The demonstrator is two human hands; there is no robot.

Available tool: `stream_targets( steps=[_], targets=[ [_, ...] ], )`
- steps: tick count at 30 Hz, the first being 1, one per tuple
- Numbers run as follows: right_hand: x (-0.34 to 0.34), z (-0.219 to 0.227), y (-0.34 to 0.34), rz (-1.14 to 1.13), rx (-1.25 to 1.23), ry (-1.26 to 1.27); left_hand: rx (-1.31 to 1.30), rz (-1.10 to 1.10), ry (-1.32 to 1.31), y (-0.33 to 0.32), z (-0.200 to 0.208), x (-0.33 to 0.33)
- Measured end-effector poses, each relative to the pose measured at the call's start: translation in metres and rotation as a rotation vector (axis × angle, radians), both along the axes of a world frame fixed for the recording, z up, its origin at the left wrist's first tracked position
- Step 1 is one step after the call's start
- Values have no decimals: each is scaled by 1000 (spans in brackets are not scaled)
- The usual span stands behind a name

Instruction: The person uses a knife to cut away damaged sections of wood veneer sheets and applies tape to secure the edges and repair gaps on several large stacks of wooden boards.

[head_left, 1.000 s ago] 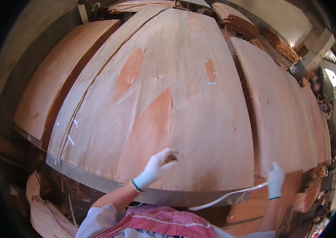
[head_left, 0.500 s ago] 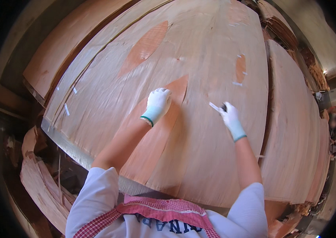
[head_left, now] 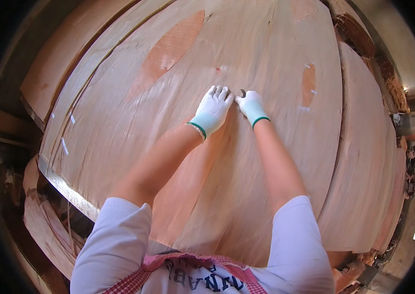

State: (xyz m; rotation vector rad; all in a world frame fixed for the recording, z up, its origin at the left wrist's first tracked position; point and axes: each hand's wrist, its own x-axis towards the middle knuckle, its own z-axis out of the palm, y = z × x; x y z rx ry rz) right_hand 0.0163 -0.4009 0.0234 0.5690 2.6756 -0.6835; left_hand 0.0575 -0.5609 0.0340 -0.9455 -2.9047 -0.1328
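Observation:
A broad pale wood veneer sheet point(head_left: 276, 161) spreads out in front of me. Under my forearms runs a long reddish veneer strip point(head_left: 183, 196), its far tip hidden by my hands. My left hand point(head_left: 212, 109), in a white knit glove, lies on the sheet near that tip with its fingers stretched forward. Close beside it, almost touching its fingertips, is my gloved right hand point(head_left: 252, 105). It is closed around a small dark tool point(head_left: 243, 92), mostly hidden, so its kind is unclear. No tape shows clearly at my fingers.
A large reddish leaf-shaped patch point(head_left: 173, 46) lies far left, and a smaller patch point(head_left: 309, 83) with white tape pieces sits to the right. More veneer sheets point(head_left: 364, 161) are stacked at right. Torn veneer scraps point(head_left: 46, 220) hang at lower left. A long split runs along the sheet's left side.
My right hand has moved left and forward to meet my left hand; the white tape strip it held no longer shows. My left hand has shifted right and forward, its fingers now stretched out.

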Motion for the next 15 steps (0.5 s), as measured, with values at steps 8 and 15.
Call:
stream_targets(
  steps=[8,15],
  targets=[
    [183,81,-20,-333,-774,98,282,-19,-262,-43,14,-16],
    [379,168,19,-40,-479,-132,600,222,-84,-245,34,121]
  ],
)
